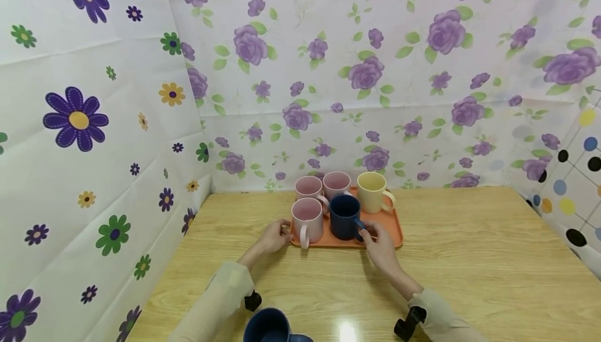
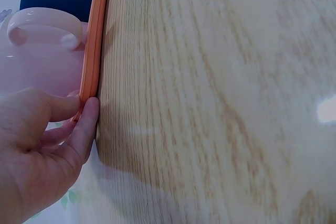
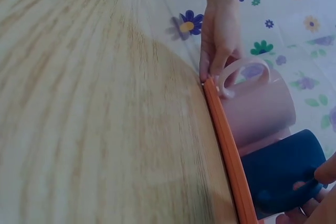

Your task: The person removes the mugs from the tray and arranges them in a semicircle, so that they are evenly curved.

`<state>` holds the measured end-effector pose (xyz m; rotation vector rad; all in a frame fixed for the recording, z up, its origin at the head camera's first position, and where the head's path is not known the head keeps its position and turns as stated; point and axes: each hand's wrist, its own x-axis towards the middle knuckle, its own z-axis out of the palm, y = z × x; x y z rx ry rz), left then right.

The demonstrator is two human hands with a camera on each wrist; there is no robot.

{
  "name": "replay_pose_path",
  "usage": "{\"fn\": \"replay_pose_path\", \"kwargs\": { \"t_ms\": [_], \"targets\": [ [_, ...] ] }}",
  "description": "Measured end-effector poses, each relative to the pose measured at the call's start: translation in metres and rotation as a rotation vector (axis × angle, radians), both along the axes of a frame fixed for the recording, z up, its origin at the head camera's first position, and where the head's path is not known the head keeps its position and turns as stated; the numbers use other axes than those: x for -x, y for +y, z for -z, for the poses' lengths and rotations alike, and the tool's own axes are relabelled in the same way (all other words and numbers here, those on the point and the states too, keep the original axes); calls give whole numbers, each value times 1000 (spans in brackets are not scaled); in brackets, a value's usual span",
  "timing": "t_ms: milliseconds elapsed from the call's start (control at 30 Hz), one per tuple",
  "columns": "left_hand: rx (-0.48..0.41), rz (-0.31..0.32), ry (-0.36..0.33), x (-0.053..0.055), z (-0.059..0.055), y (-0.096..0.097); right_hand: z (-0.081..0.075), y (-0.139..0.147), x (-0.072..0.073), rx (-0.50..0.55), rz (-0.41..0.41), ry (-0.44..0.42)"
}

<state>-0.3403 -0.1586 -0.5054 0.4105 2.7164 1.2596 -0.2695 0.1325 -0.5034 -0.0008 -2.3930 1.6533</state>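
Note:
An orange tray [image 1: 387, 223] lies on the table, carrying several mugs. My left hand [image 1: 274, 236] pinches the tray's front left corner between thumb and fingers; the left wrist view shows this hand [image 2: 50, 140] at the orange rim [image 2: 92, 61]. My right hand [image 1: 381, 245] pinches the handle of a dark blue mug [image 1: 345, 219], which stands on the tray's front part, seen also as a blue mug [image 3: 283, 169] in the right wrist view. Left of it is a pink mug [image 1: 308, 219]. Behind stand two more pink mugs [image 1: 308, 185] and a yellow mug [image 1: 371, 193].
A second dark blue mug [image 1: 267, 326] stands near the table's front edge, between the forearms, partly cut off. The wooden table [image 1: 469, 258] meets a flowered cloth wall [image 1: 328, 86] right behind the tray, with more patterned cloth at left and right.

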Motion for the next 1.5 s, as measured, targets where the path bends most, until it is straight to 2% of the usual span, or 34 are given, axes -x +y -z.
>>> {"fn": "replay_pose_path", "kwargs": {
  "t_ms": [133, 333, 467, 700, 967, 1267, 1500],
  "targets": [
    [-4, -4, -5, 0, 0, 0, -1, 2, 3, -10, -29, -19],
    [-10, -7, -21, 0, 1, 0, -4, 5, 8, 53, -66, -83],
    [-3, -8, -23, 0, 1, 0, -2, 5, 8, 83, -79, -88],
    [-28, -3, -24, 2, 1, 1, -2, 6, 8, 260, -117, -64],
    [-13, -1, -21, 2, 1, 0, 0, 13, 5, 388, -178, -35],
    [-10, -16, -22, 2, 2, 0, -2, 22, -4, 542, -326, 5],
    [-2, -6, -16, 3, 2, -1, -1, 31, -9, 568, -525, 70]
  ]
}}
